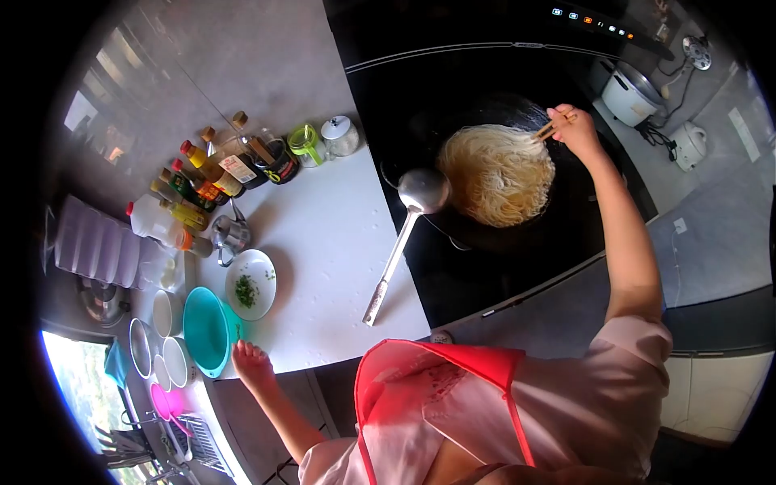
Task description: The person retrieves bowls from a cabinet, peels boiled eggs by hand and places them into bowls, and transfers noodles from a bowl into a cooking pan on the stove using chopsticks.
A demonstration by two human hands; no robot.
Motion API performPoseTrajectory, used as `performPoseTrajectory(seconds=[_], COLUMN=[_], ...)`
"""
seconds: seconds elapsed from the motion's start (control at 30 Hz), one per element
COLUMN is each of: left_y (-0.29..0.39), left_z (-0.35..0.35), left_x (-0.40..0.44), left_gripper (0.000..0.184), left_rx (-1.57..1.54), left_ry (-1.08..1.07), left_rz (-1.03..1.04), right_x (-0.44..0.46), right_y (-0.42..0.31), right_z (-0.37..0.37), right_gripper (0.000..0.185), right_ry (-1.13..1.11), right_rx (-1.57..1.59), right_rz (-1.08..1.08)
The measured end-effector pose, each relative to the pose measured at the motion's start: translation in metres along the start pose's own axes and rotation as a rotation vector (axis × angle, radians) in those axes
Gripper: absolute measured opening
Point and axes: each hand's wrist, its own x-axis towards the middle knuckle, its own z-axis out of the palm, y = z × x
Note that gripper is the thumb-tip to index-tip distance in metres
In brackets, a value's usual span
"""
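My right hand [572, 129] is closed around a pair of chopsticks [546, 131], whose tips reach the edge of a mass of pale noodles [499, 176]. The noodles fill a dark wok [517, 109] on the black stove. A metal ladle [423, 191] lies with its bowl at the wok's left rim and its handle over the white counter. At the counter's front edge my left hand [253, 365] holds nothing, its fingers loosely curled and slightly apart. It is close beside a teal basin [208, 333]; whether it touches the basin I cannot tell.
A white plate [261, 303] with chopped greens lies on the counter [335, 242], near a steel kettle [231, 232]. Several sauce bottles [204, 166] and jars line the wall. White bowls [176, 361] stand left of the basin. A rice cooker [630, 95] is at the far right.
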Motion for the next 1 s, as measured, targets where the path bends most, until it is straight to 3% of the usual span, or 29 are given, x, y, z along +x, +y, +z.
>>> performPoseTrajectory(seconds=[0.07, 0.33, 0.4, 0.57, 0.63, 0.77, 1.0], left_y=[-0.016, -0.082, -0.089, -0.099, -0.1, -0.1, -0.102], left_z=[0.047, 0.159, 0.177, 0.179, 0.176, 0.169, 0.169], left_x=[-0.002, -0.012, -0.02, -0.024, -0.028, -0.033, -0.048], left_gripper=[0.019, 0.014, 0.012, 0.011, 0.01, 0.01, 0.009], left_rx=[0.114, 0.233, 0.269, 0.321, 0.332, 0.362, 0.394], left_ry=[0.119, -0.229, -0.253, -0.33, -0.321, -0.32, -0.284], left_rz=[0.028, -0.123, -0.143, -0.228, -0.257, -0.252, -0.292], right_x=[0.001, -0.035, -0.045, -0.062, -0.065, -0.061, -0.063], right_y=[0.007, -0.006, 0.0, 0.017, 0.022, 0.027, -0.019], right_z=[-0.014, -0.058, -0.057, -0.037, -0.024, 0.012, 0.018], right_gripper=[0.024, 0.028, 0.029, 0.029, 0.03, 0.03, 0.029], right_ry=[-0.038, -0.212, -0.302, -0.326, -0.108, -0.059, -0.331], right_rx=[0.026, 0.131, 0.321, 0.574, 0.752, 0.616, 0.714], right_rz=[0.085, 0.386, 0.473, 0.483, 0.386, 0.346, 0.343])
